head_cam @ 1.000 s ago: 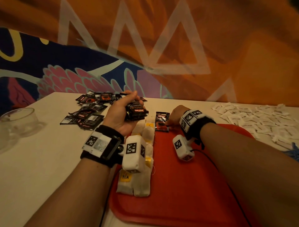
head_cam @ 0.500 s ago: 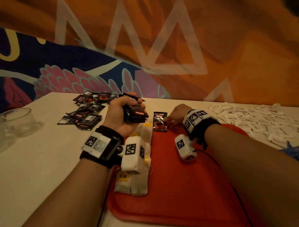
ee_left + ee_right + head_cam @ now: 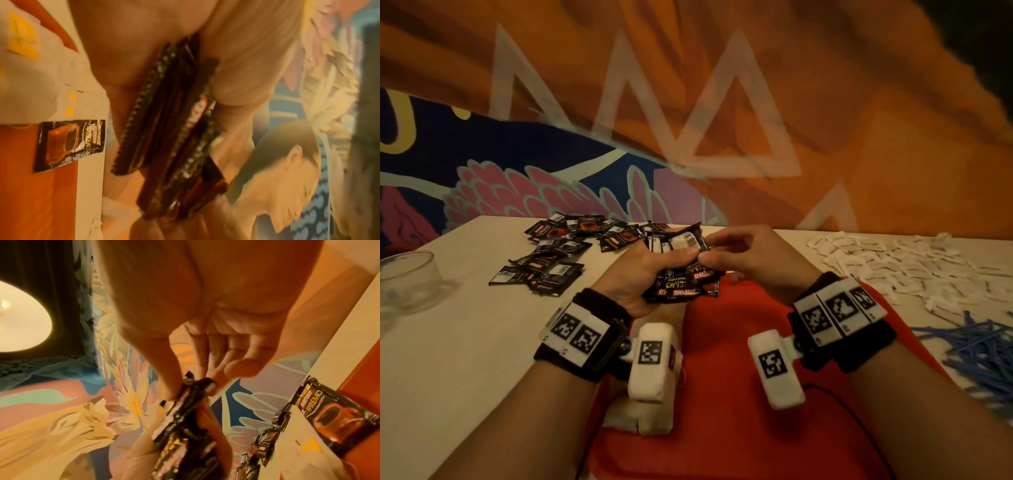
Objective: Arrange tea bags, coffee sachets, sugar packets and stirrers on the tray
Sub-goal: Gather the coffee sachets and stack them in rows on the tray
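While left hand (image 3: pixel 640 274) grips sachet stack (image 3: pixel 681 274) | right hand (image 3: pixel 750 253) fingers (image 3: pixel 174 382) pinch its top edge

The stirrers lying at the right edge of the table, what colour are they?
Blue. The stirrers form a loose pile beside the red tray, clearest in the head view.

Red tray (image 3: pixel 739 428), black coffee sachets (image 3: pixel 544 263) printed in red, white sugar packets (image 3: pixel 893 263), blue stirrers (image 3: pixel 976 346), orange wall (image 3: pixel 859 102) patterned with pale triangles.
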Available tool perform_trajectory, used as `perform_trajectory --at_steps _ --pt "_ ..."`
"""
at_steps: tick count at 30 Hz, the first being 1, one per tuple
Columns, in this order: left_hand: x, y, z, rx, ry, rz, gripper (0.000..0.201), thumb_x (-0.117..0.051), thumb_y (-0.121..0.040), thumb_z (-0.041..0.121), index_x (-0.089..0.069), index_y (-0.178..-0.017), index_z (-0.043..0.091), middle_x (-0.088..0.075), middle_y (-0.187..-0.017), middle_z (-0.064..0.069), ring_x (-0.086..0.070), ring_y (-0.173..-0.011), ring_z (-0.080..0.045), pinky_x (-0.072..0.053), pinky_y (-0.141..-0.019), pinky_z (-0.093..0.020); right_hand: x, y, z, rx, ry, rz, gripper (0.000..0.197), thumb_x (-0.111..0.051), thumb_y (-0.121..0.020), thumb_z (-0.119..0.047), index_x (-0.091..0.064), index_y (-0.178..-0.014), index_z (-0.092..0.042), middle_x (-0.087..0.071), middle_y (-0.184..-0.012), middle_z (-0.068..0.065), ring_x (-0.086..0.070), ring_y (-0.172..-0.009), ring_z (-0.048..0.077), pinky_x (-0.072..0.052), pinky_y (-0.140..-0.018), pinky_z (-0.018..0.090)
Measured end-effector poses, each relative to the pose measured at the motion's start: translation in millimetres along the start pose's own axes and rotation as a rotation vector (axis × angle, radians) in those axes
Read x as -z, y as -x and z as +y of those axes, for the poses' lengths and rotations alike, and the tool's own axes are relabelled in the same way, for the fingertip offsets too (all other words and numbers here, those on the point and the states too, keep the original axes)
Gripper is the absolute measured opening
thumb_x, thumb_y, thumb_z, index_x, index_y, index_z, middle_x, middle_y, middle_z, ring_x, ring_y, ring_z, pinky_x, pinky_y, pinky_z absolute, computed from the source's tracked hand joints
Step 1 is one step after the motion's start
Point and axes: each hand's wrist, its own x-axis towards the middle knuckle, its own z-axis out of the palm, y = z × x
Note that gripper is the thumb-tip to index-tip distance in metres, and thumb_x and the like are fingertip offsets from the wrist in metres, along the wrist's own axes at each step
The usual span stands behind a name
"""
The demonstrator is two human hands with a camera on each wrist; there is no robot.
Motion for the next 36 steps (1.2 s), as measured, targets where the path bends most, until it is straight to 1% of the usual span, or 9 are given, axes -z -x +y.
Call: perform_trajectory --at_steps 5,9,14,19,22,24,28,32,36 --pt "-10.4 -0.2 -1.6 -0.090 -0.127 0.089 0.037 -0.070 -0.076 0.015 -0.068 -0.112 0.010 -0.071 -0.098 -0.018 -0.070 -0.084 -0.032 -0.060 -0.065 -0.040 1.4 9.9 4.7 0.095 -0.034 0.138 0.017 -0.079 -0.076 0.001 -0.069 -0.082 -0.011 -0.067 -0.070 0.000 -0.060 -0.055 -0.002 -0.041 -0.050 0.010" --pt "-11.0 -0.7 -1.3 -0.069 -0.131 0.141 0.039 -0.067 -0.077 0.035 -0.065 -0.109 0.013 -0.068 -0.084 -0.009 -0.068 -0.066 -0.019 -0.056 -0.053 -0.031 8.4 13.1 4.4 0.212 0.003 0.260 0.021 -0.080 -0.076 -0.001 -0.069 -0.076 -0.018 -0.066 -0.070 -0.006 -0.061 -0.058 0.001 -0.044 -0.053 0.014" --pt "-7.8 -3.5 1.4 0.095 0.030 0.202 0.084 -0.059 -0.074 0.065 -0.054 -0.134 0.006 -0.058 -0.075 -0.004 -0.054 -0.060 -0.015 -0.049 -0.053 -0.028 7.1 15.8 1.8 0.527 0.284 0.397 0.026 -0.079 -0.077 -0.001 -0.073 -0.080 -0.027 -0.073 -0.081 -0.012 -0.070 -0.078 0.003 -0.056 -0.075 0.019" --pt "-12.8 5.0 6.8 0.152 -0.015 0.121 0.042 -0.062 -0.084 0.040 -0.067 -0.109 0.006 -0.068 -0.079 -0.009 -0.063 -0.057 -0.018 -0.052 -0.049 -0.027 -0.1 15.4 6.2 0.680 0.349 0.324 0.021 -0.074 -0.073 0.007 -0.076 -0.083 -0.011 -0.074 -0.094 -0.003 -0.071 -0.085 0.004 -0.054 -0.078 0.015" --pt "-14.8 6.7 8.9 0.089 0.010 0.166 0.042 -0.068 -0.079 0.023 -0.064 -0.116 0.003 -0.069 -0.087 -0.014 -0.068 -0.061 -0.024 -0.054 -0.047 -0.029 -1.7 14.0 12.2 0.657 0.377 0.318 0.020 -0.072 -0.074 0.005 -0.076 -0.083 -0.012 -0.073 -0.100 -0.005 -0.070 -0.088 0.004 -0.055 -0.080 0.016" --pt "-12.6 4.1 8.0 -0.026 -0.008 0.232 0.049 -0.071 -0.075 0.020 -0.062 -0.121 0.005 -0.069 -0.099 -0.018 -0.071 -0.073 -0.029 -0.058 -0.054 -0.034 0.0 13.5 14.3 0.505 0.277 0.300 0.020 -0.071 -0.079 0.003 -0.073 -0.086 -0.017 -0.072 -0.107 -0.004 -0.072 -0.089 0.006 -0.057 -0.081 0.023" --pt "-8.1 1.2 5.3 -0.160 -0.053 0.274 0.039 -0.074 -0.072 0.019 -0.063 -0.108 0.012 -0.070 -0.100 -0.017 -0.071 -0.080 -0.031 -0.061 -0.067 -0.041 0.0 11.8 16.2 0.170 0.125 0.133 0.032 -0.084 -0.074 -0.030 -0.068 -0.099 -0.022 -0.072 -0.105 -0.003 -0.072 -0.089 0.011 -0.057 -0.080 0.032" --pt "-10.0 3.1 4.3 -0.181 -0.063 0.175 0.016 -0.073 -0.080 0.020 -0.065 -0.091 0.011 -0.068 -0.085 -0.012 -0.070 -0.073 -0.028 -0.059 -0.062 -0.035 -3.5 13.8 13.7 0.174 0.356 0.141 0.012 -0.083 -0.076 -0.029 -0.071 -0.074 -0.031 -0.073 -0.075 -0.008 -0.066 -0.073 0.004 -0.048 -0.069 0.023" --pt "-9.4 1.7 3.8 -0.176 -0.117 0.222 0.012 -0.069 -0.076 0.022 -0.065 -0.074 0.011 -0.062 -0.073 -0.008 -0.062 -0.062 -0.021 -0.052 -0.053 -0.027 -2.0 15.0 14.2 0.191 0.425 0.189 0.007 -0.083 -0.076 -0.024 -0.077 -0.077 -0.028 -0.074 -0.076 -0.008 -0.065 -0.071 0.004 -0.043 -0.060 0.015"
